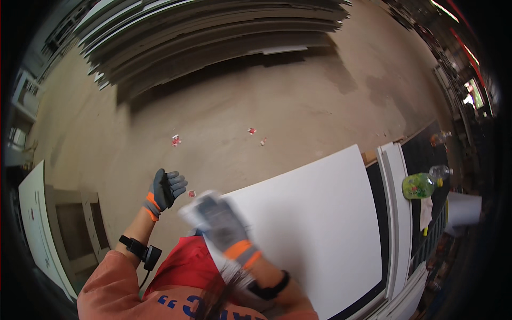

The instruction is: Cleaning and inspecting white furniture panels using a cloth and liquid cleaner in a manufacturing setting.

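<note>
Orange sleeves fill the lower edge. Right hand (221, 224), in a grey glove with an orange cuff, is blurred near the left corner of the large flat white board (314, 224); whether it grips anything cannot be told. Left hand (166, 189), gloved alike, hangs open over the concrete floor (266, 90), fingers spread, holding nothing. Green plastic bottle (418, 185) lies beyond the board's right edge.

Left hand (164, 190) in a grey glove, fingers loosely spread, hangs over the concrete floor (256, 106) at 9 o'clock, touching nothing. Right hand (221, 224), blurred, sits at the white board (314, 224)'s near edge w/ pale sheet (188, 214); grip unclear. Green bottle (418, 185) at 3 o'clock, stacked panels (213, 32) at 12.
</note>
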Demonstrator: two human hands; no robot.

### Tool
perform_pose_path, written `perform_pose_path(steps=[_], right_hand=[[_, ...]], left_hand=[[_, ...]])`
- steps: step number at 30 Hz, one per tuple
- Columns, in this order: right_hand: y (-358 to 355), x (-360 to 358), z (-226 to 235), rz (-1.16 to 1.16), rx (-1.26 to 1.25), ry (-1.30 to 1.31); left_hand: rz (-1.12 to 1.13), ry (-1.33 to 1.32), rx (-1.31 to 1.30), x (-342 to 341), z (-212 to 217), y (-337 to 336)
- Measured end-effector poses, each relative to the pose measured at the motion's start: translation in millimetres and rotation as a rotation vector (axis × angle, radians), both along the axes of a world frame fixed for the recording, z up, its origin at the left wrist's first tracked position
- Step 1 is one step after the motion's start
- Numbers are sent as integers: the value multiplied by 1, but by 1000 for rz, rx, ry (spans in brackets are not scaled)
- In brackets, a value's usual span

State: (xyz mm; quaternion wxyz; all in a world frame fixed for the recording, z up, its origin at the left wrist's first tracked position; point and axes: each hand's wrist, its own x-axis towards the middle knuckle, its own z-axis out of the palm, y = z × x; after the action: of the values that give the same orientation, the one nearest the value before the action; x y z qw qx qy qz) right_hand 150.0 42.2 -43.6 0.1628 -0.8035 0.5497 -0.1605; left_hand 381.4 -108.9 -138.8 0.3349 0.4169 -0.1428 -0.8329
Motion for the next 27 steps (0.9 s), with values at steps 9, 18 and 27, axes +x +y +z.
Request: perform_pose_path(steps=[9,18,27], right_hand=[[92,-312,34,-1618,-37,-419],[420,-234,-43,-2109,45,398],[402,-66,-18,-2196,190,378]], left_hand=[[-201,-490,107,88,24,72],[-298,-531,105,93,-1,51],[-665,-481,-182,-61,57,-24]])
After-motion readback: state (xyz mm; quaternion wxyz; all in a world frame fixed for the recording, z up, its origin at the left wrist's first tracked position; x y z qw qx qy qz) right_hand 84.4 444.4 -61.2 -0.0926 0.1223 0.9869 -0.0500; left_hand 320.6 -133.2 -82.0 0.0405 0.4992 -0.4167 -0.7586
